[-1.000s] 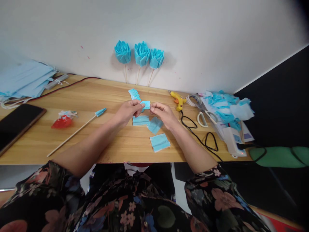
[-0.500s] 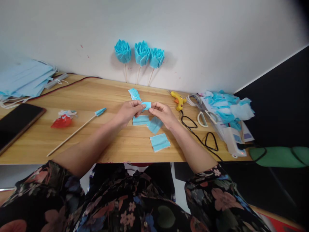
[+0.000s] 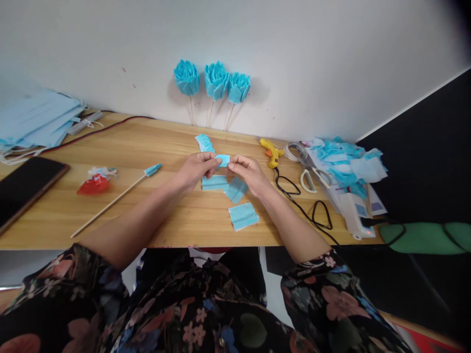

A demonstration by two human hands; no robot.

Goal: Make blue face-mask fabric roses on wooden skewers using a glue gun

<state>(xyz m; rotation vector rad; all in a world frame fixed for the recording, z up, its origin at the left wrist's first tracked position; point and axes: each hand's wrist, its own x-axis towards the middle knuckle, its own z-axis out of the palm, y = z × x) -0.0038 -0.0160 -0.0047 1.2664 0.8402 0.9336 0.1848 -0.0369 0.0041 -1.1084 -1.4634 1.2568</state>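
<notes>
A small blue fabric piece (image 3: 224,160) is stretched between my hands above the middle of the wooden table (image 3: 176,215). My left hand (image 3: 196,169) pinches its left end between thumb and fingers. The right end is pinched by my right hand (image 3: 246,171). Just behind my hands lies a pleated blue strip (image 3: 204,143). Below them are a flat blue piece (image 3: 214,183) and a turned one (image 3: 236,189), with another blue rectangle (image 3: 243,216) nearer the front edge. To the left rests a wooden stick (image 3: 110,212) with a blue wrapped tip.
Blue flowers on sticks (image 3: 216,81) lean on the back wall. A yellow glue gun (image 3: 271,152), scissors (image 3: 308,181), blue scraps (image 3: 342,162) and a white power strip (image 3: 355,215) lie right. Masks (image 3: 40,120), a phone (image 3: 29,189) and a red packet (image 3: 94,184) lie left.
</notes>
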